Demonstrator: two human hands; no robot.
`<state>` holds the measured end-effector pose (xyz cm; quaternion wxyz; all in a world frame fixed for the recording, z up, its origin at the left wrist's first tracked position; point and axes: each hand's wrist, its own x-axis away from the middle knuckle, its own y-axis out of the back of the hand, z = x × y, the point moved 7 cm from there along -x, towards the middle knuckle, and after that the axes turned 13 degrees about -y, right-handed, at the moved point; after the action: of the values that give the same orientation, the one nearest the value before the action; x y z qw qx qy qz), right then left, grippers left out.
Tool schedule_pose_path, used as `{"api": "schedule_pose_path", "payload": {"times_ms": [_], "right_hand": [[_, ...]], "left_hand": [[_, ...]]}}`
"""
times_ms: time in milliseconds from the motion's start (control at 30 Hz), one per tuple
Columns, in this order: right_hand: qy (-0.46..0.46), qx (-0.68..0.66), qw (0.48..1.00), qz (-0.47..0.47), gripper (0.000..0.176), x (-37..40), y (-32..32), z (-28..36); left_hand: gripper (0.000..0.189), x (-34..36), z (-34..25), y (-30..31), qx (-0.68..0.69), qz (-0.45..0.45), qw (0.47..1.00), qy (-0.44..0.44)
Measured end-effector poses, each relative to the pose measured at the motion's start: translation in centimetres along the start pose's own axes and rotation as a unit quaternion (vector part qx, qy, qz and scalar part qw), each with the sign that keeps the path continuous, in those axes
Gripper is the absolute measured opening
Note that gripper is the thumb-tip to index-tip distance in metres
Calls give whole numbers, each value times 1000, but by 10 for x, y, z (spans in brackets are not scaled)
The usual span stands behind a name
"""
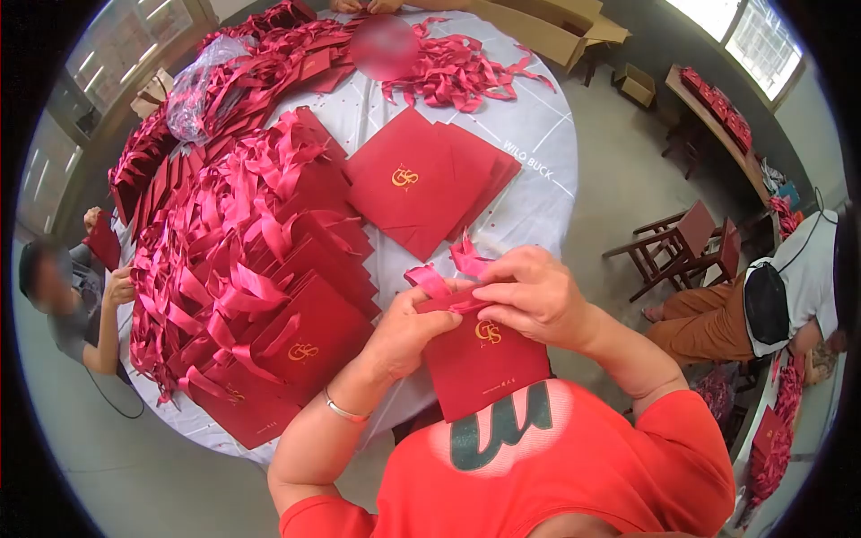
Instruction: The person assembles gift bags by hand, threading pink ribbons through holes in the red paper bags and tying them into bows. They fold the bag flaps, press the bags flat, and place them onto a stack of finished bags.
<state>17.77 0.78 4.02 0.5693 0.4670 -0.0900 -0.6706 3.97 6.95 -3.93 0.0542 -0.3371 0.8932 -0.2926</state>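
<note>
A red envelope [489,363] with a gold monogram is held near the chest, just off the table [538,134]; its top is gripped by the left hand [408,327], and its pink ribbon [435,280] is pinched by the right hand [534,296]. A heap of ribboned envelopes [251,260] seems finished; plain envelopes [421,179] and loose ribbons [448,67] suggest much is left.

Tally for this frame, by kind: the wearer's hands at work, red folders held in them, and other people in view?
Hands at work: 2 (left hand, right hand)
Held by both, red folder: 1
Other people, seen in part: 3 (person at left, person at right, pair of hands at the far edge)
Total: 6
</note>
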Motion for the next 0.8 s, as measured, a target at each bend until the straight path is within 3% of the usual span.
{"api": "schedule_pose_path", "payload": {"times_ms": [100,367,800], "right_hand": [[30,2,1000,-6,22,2,-8,1],[-69,-130,988,45,15,-4,-11,-9],[-80,-151,983,61,12,0,-11,-13]], "left_hand": [[43,0,-1,1,-8,-13,1000,3],[45,-1,-2,2,-52,6,999,-12],[43,0,-6,0,-78,8,997,-12]]}}
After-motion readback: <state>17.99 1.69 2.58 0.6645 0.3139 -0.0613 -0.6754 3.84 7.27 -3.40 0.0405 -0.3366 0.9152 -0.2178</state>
